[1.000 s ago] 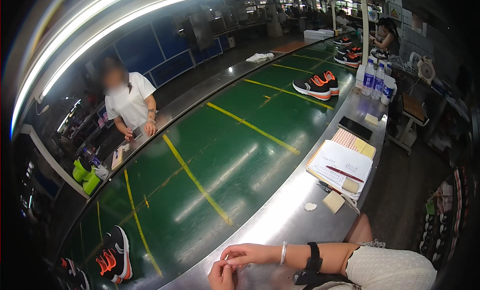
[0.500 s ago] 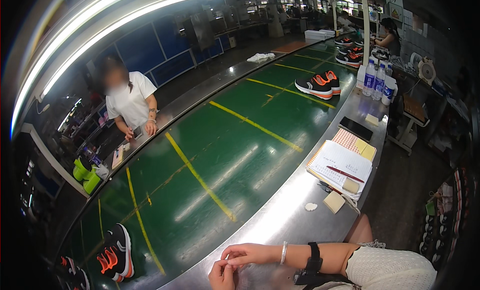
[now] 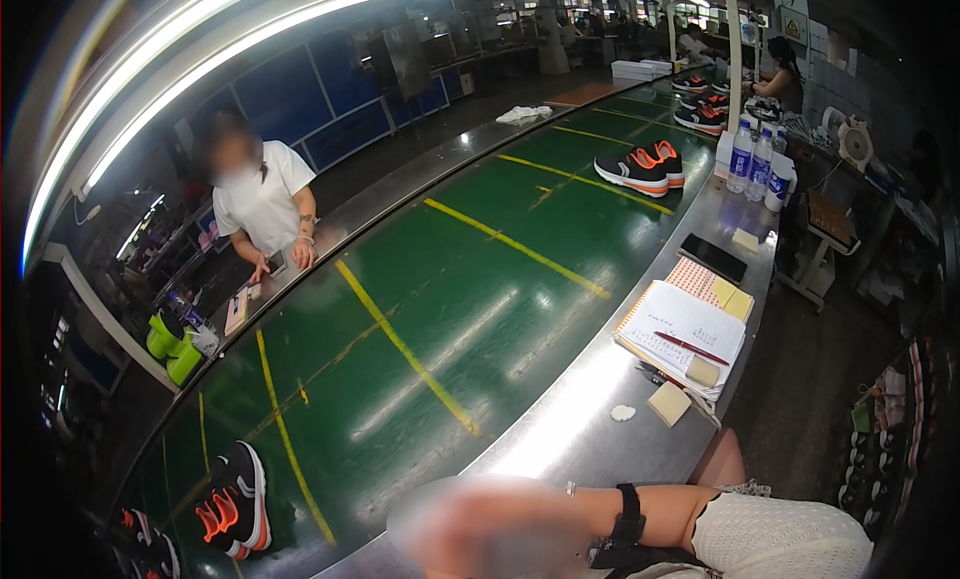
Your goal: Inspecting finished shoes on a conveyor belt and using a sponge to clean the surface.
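Observation:
My right hand (image 3: 500, 509) and my left hand (image 3: 440, 554) are close together at the steel ledge (image 3: 570, 429) along the lower edge. A blur covers both, so their fingers and anything in them cannot be made out. Beyond lies a green conveyor belt (image 3: 400, 289) with yellow cross lines. A pair of black sneakers (image 3: 237, 501) with orange linings stands on it to the left of my hands. More sneakers (image 3: 150, 547) show at the lower left rim, and another pair (image 3: 640, 169) sits farther up the belt.
On the ledge to the right lie an open notebook (image 3: 680, 324) with a red pen (image 3: 690, 347), a phone (image 3: 712, 258), a pale sponge block (image 3: 669, 404) and a small white piece (image 3: 623, 413). Water bottles (image 3: 750, 164) stand farther off. A co-worker (image 3: 265, 194) stands across the belt.
The belt's lines and sneakers have shifted slightly toward the upper right. My hands, touching each other with fingers bent before, are now blurred over. The things on the ledge stay put.

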{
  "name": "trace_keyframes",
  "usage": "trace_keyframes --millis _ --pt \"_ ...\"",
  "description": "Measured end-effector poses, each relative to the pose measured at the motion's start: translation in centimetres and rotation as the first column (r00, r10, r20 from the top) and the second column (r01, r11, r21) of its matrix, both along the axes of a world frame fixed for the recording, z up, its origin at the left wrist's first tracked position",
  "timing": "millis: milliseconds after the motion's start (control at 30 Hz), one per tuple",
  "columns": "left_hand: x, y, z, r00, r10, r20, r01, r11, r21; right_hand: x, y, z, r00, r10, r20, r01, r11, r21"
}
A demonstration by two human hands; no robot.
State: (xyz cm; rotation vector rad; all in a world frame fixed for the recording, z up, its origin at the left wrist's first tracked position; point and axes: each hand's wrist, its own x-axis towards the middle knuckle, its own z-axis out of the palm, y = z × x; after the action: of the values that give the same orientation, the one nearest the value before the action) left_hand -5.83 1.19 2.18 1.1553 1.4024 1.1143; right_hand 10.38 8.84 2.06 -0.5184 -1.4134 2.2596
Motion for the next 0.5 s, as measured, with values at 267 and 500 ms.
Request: trace_keyframes --millis 267,500 --pt "0.14 -0.04 -0.18 1.000 -0.009 -0.019 0.009 1.000 -0.001 0.06 -0.01 -0.38 1.000 0.000 -0.010 0.000 1.000 -0.012" --pt "0.03 -0.21 -0.60 0.998 -0.028 0.055 0.029 0.999 -0.017 0.01 -0.13 -0.07 1.000 -0.012 0.025 0.011 1.000 0.027"
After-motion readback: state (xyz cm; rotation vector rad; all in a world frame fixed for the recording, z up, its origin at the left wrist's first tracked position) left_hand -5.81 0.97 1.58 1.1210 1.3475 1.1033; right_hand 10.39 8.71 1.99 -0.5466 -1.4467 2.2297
